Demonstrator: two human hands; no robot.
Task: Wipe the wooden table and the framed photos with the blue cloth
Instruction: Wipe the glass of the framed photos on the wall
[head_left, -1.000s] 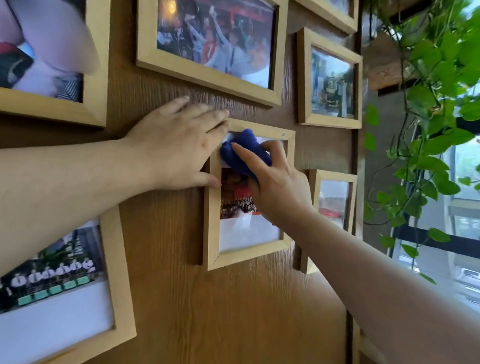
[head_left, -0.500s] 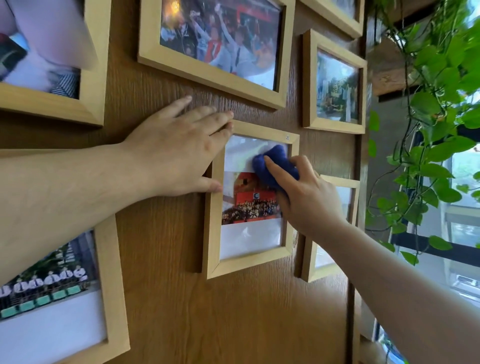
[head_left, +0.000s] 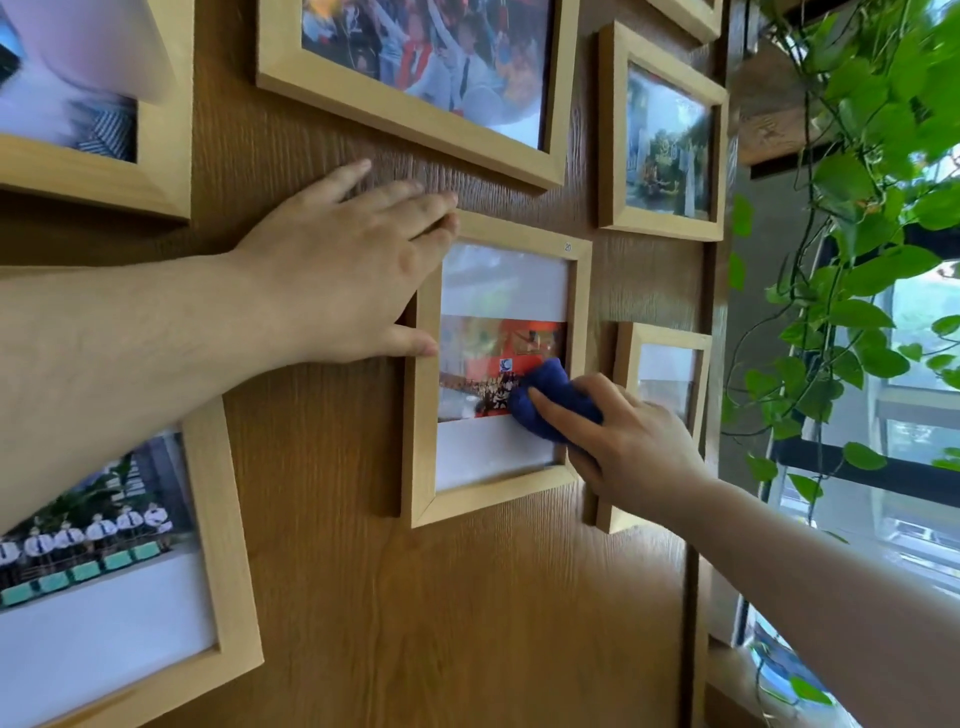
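A small light-wood framed photo (head_left: 423, 436) hangs at the centre of a brown wooden wall. My right hand (head_left: 631, 441) presses a bunched blue cloth (head_left: 550, 397) against the glass at the lower right of the picture. My left hand (head_left: 343, 270) lies flat on the wall, fingers spread, its thumb and fingertips resting on the frame's left edge and top left corner. The wooden table is out of view.
Several other wood frames hang around it: a large one above (head_left: 410, 114), one at upper right (head_left: 665, 150), a small one at right (head_left: 660, 374), one at lower left (head_left: 218, 561). A green trailing plant (head_left: 872, 218) and a window fill the right side.
My right hand has carried the cloth from the top of the glass down to its lower right part. My left hand has stayed on the frame's left edge.
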